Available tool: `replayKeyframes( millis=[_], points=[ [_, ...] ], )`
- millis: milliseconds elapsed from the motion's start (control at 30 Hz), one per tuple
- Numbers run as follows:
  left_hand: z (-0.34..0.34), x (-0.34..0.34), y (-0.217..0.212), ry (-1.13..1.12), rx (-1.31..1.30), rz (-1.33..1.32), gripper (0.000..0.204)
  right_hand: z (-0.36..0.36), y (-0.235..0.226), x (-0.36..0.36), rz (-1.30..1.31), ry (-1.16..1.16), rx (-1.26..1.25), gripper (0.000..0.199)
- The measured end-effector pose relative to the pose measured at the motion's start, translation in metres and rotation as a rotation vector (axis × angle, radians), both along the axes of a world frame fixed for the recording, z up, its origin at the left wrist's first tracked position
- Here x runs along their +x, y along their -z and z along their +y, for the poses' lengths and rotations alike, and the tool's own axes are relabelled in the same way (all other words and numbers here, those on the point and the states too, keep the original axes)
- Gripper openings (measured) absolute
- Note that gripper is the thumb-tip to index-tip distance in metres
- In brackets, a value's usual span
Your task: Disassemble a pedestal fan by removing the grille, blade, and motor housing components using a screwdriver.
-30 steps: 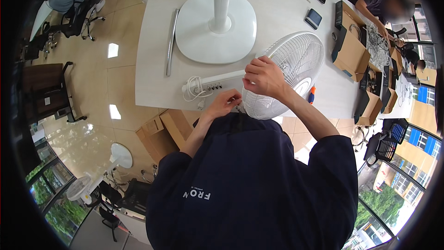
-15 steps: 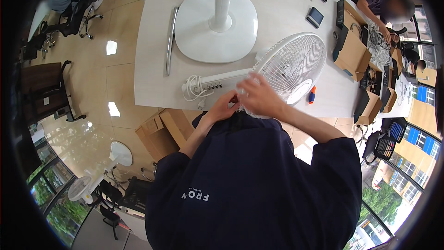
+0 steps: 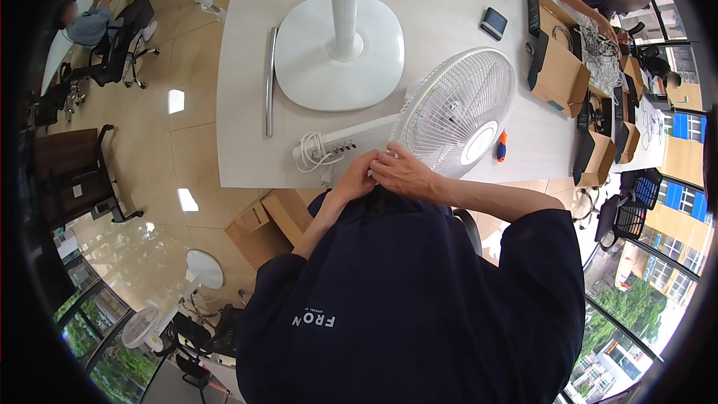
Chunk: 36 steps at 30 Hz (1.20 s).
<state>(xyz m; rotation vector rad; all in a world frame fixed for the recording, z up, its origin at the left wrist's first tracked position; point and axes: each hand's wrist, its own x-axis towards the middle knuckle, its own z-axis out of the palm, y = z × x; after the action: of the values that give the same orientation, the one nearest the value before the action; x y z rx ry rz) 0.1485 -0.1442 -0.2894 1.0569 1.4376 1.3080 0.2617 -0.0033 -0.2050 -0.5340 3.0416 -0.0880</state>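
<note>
My left hand (image 3: 354, 179) and my right hand (image 3: 404, 171) meet at the table's near edge, close to my body. The fingers of both are closed and pressed together; whatever they hold is too small or hidden to make out. Just beyond them lies a white fan head (image 3: 456, 108) with a wire grille, tilted on its side. A white fan neck (image 3: 366, 133) runs left from it, with a row of small dark knobs or screws and a bundled white cord (image 3: 314, 148) at its end.
A white fan base with an upright tube (image 3: 344, 52) stands farther back. Left of it lies a metal rod (image 3: 270, 82). An orange and blue screwdriver (image 3: 501, 147) is right of the fan head. Open cardboard boxes (image 3: 557, 75) and a co-worker (image 3: 591, 0) are at the right.
My right hand, blurred and raised over the fan's edge before, has come down beside my left hand, its fingers now closing there. The whole view has shifted slightly.
</note>
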Motion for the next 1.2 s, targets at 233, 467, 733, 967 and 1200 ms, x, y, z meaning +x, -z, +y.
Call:
replayKeyframes(
  millis=[233, 467, 733, 967, 1200],
  points=[
    [0.007, 0.000, 0.000, -0.023, 0.080, 0.090, 0.037, 0.004, 0.011, -0.005, 0.030, 0.002, -0.093, 0.011],
    [0.007, -0.004, 0.000, 0.028, 0.065, 0.123, 0.037, 0.009, 0.016, -0.007, 0.063, -0.063, -0.164, 0.010],
    [0.007, -0.003, -0.003, 0.028, -0.005, 0.178, 0.044, 0.017, 0.014, -0.005, 0.162, -0.104, -0.307, 0.013],
    [0.016, -0.001, -0.012, -0.027, 0.129, 0.246, 0.036, 0.024, 0.014, -0.007, 0.139, -0.135, -0.323, 0.016],
    [0.017, -0.002, -0.023, -0.041, 0.133, 0.255, 0.035, 0.022, 0.013, -0.009, 0.087, -0.121, -0.303, 0.014]
  ],
)
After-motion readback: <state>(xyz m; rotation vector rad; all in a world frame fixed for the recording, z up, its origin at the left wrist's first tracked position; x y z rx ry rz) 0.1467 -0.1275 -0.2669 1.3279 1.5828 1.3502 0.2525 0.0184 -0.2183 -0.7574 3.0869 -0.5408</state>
